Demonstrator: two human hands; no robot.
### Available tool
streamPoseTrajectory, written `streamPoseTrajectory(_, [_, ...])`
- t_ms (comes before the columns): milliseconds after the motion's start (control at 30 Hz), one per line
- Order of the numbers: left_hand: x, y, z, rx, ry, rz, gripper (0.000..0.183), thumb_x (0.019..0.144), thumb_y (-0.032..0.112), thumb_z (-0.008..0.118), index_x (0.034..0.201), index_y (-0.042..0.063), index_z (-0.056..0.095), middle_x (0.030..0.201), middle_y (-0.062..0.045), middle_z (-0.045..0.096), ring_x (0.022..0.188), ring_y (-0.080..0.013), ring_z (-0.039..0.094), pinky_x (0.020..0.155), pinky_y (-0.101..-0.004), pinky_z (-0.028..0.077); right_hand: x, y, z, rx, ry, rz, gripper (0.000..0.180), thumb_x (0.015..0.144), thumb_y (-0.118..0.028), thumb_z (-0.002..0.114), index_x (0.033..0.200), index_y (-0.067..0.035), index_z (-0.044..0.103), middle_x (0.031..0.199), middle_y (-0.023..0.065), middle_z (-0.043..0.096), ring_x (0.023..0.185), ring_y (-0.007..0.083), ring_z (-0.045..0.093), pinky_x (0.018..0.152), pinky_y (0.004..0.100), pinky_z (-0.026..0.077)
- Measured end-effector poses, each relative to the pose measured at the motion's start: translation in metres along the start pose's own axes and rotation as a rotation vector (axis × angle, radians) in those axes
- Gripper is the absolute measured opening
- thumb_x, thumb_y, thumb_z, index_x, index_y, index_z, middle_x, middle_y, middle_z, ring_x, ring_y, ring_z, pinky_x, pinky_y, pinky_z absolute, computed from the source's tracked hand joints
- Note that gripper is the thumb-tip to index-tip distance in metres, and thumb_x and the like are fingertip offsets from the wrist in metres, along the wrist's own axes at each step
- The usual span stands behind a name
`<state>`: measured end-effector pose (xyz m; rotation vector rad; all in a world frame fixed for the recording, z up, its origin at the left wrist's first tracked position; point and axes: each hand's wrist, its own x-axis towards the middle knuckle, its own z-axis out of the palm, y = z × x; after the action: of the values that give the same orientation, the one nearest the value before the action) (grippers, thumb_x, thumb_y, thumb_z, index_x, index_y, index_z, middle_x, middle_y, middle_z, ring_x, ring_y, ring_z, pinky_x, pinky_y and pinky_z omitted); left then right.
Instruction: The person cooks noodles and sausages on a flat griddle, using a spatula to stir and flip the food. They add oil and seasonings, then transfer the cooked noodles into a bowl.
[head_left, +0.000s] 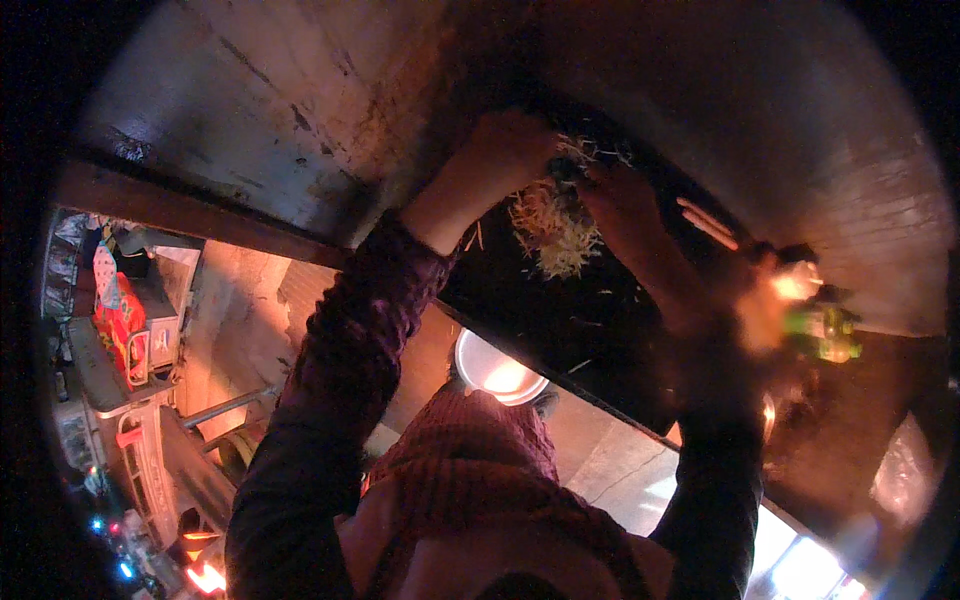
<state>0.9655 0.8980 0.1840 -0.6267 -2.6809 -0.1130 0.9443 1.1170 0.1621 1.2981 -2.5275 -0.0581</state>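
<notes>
On a dark counter lies a loose heap of thin, pale shreds (559, 232). My left hand (517, 146) reaches over the heap's far left side, fingers bent down towards some shreds. My right hand (615, 191) is on the heap's right side, its fingers close to the left hand's. A small dark thing (561, 169) is between the two hands; what it is cannot be told. More stringy shreds (592, 150) lie just beyond the fingertips. Dimness and blur hide whether either hand grips anything.
A white round basin (499, 367) stands below the counter's near edge. Pinkish sticks (707, 223) and a blurred green bottle-like thing (829, 330) are at the right. A clear plastic bag (902, 469) lies farther right. A red bag (124, 322) is among furniture at the left.
</notes>
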Motion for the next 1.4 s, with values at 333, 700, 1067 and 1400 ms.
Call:
streamPoseTrajectory(333, [0.035, 0.000, 0.114, -0.052, -0.074, -0.361, 0.018, 0.082, 0.014, 0.058, 0.094, 0.007, 0.069, 0.091, -0.016, 0.069, 0.086, -0.0320, 0.068, 0.073, -0.0460, 0.055, 0.041, 0.038, 0.140, 0.123, -0.266, 0.538, 0.029, 0.079, -0.021, 0.064, 0.105, -0.008, 0.068, 0.095, 0.0164, 0.069, 0.085, 0.0309, 0.068, 0.072, 0.0447, 0.057])
streamPoseTrajectory(700, [-0.201, 0.076, -0.053, -0.331, -0.330, -0.324, 0.041, 0.082, 0.011, 0.069, 0.123, 0.014, 0.062, 0.114, -0.014, 0.063, 0.093, -0.0329, 0.064, 0.075, -0.0414, 0.054, -0.226, -0.047, -0.029, -0.031, -0.126, 0.412, 0.041, 0.088, -0.026, 0.057, 0.126, -0.014, 0.058, 0.112, 0.0211, 0.063, 0.095, 0.0325, 0.065, 0.071, 0.0431, 0.057])
streamPoseTrajectory(1067, [-0.132, 0.076, 0.021, -0.247, -0.321, -0.362, 0.030, 0.091, 0.027, 0.060, 0.114, 0.008, 0.066, 0.094, -0.018, 0.068, 0.084, -0.0353, 0.067, 0.076, -0.0447, 0.054, -0.168, -0.067, 0.008, 0.360, -0.077, 0.569, 0.034, 0.091, -0.028, 0.055, 0.123, -0.016, 0.060, 0.117, 0.0189, 0.061, 0.090, 0.0335, 0.065, 0.071, 0.0433, 0.057])
streamPoseTrajectory(1400, [-0.067, 0.030, 0.055, -0.074, -0.356, -0.165, 0.018, 0.087, 0.019, 0.059, 0.097, 0.007, 0.067, 0.089, -0.018, 0.067, 0.084, -0.0353, 0.065, 0.075, -0.0472, 0.052, -0.100, -0.025, 0.063, 0.293, -0.224, 0.651, 0.035, 0.091, -0.032, 0.055, 0.123, -0.019, 0.060, 0.110, 0.0162, 0.063, 0.096, 0.0330, 0.064, 0.077, 0.0459, 0.054])
